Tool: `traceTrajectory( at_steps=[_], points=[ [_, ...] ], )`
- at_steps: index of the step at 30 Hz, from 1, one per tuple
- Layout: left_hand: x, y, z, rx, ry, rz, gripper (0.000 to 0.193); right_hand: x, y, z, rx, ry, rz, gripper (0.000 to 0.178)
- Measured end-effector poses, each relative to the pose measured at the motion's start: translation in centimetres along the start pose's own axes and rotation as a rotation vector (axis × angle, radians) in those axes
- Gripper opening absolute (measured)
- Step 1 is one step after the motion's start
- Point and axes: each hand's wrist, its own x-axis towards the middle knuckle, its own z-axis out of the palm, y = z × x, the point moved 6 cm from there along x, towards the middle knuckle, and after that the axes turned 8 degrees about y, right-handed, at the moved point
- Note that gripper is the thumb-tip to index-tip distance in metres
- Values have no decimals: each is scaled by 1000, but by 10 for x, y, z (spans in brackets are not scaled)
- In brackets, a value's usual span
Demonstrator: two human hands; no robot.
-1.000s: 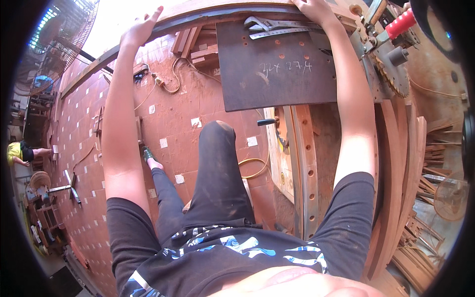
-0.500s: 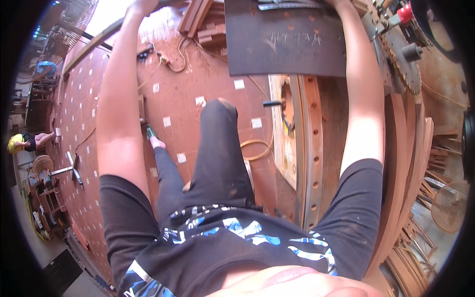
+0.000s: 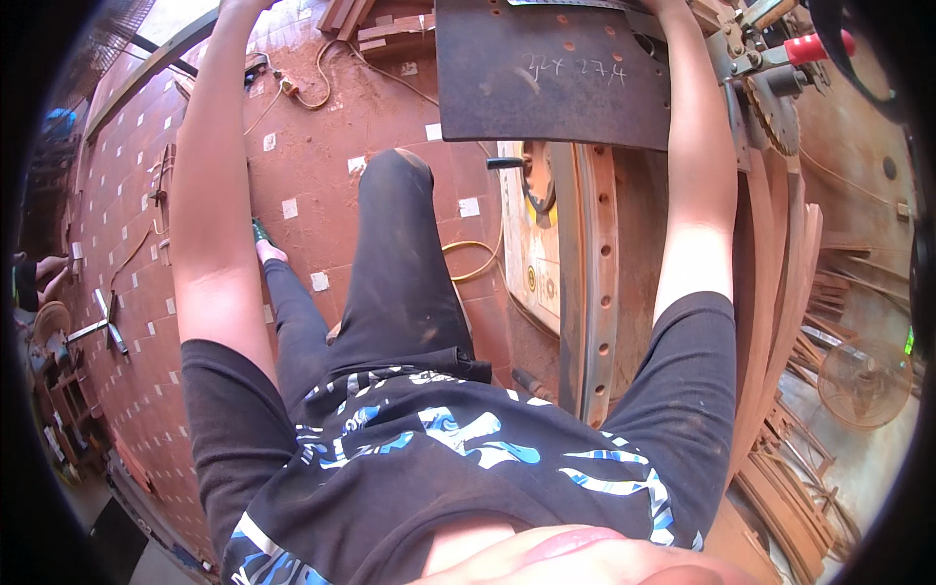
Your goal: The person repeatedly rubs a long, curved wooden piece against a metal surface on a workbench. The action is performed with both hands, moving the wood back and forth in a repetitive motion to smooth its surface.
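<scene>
Both arms reach forward to the top edge of the view. Only the wrist end of my left hand [image 3: 248, 4] shows, close to a long wooden bar [image 3: 156, 68]; its fingers are out of sight. My right hand [image 3: 665, 5] is cut off by the same edge, at the far right side of a dark flat board [image 3: 556, 83] with chalk marks. Its fingers cannot be made out. A pale metal strip [image 3: 575, 3] lies on the board's far part, near that hand. Right of my right forearm is a red-handled clamp [image 3: 817, 47].
A toothed circular saw blade [image 3: 775, 122] stands beside the clamp. Below the board are a handwheel [image 3: 538, 180] and a drilled metal rail [image 3: 602, 263]. Long curved timbers [image 3: 765, 292] lean at the right, near a round fan [image 3: 863, 383]. Cables [image 3: 312, 97] cross the tiled floor.
The whole view has shifted, so the board, floor and my arms sit further left and higher. My left hand has slid mostly out past the top edge. Both arms stay stretched forward.
</scene>
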Motion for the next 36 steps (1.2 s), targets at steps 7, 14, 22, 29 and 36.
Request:
traceTrajectory(
  at_steps=[7, 14, 22, 29, 36],
  points=[
    [-53, 6, -22, 87, 136, 191, 55, -30, -24, -13, 44, -23, 7, 37],
    [-108, 56, -90, -348, 139, -219, 62, -70, -25, -35, -39, 3, 20, 36],
    [-134, 34, -66, -256, -101, -280, 90, -105, -48, -57, -9, 36, -45, 30],
    [-176, 61, -106, -256, -56, -240, 91, -137, -47, -67, -53, 12, -25, 35],
    [-219, 73, -123, -295, -22, -235, 87, -172, -67, -93, 1, 47, 92, 32]
  ],
)
